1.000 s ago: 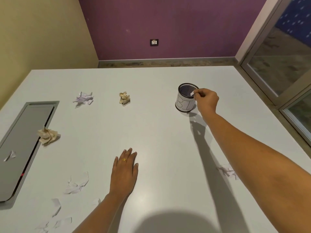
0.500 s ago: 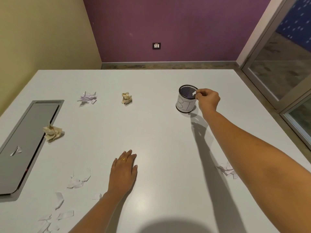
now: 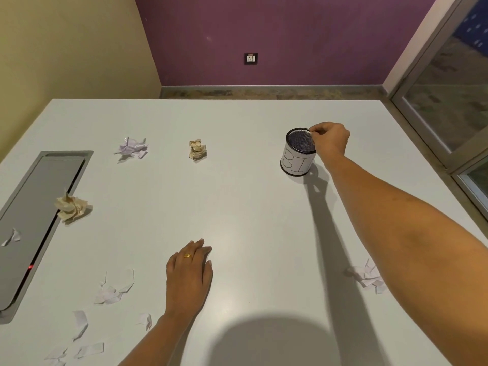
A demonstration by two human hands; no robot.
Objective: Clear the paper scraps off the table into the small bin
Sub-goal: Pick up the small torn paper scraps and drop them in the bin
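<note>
Right grip (image 3: 330, 141) was at the far-right rim of the bin (image 3: 295, 162), fingers curled, thumb and forefinger pinched together just over the mesh mouth. No scrap showed between them, so I could not tell whether anything was held. Left grip (image 3: 188, 276) lay flat and released on the desk (image 3: 250, 207), near centre. Bin stood upright, far right. Scraps on the desk: white crumple (image 3: 131, 148) and tan ball (image 3: 197, 149) far left, second tan ball (image 3: 71, 207) at the edge of the grey panel (image 3: 31, 207), torn bits (image 3: 116, 289) near left, another crumple (image 3: 367, 277) beside the right forearm. Risks, as judged: the bin looked light, so knuckles catching the rim could tip or skid it, and a small scrap let go at the rim could cling to the fingers or drop outside. Half a second earlier a white scrap showed at the fingertips beside the rim; it was no longer visible. The left grip had not moved.
</note>
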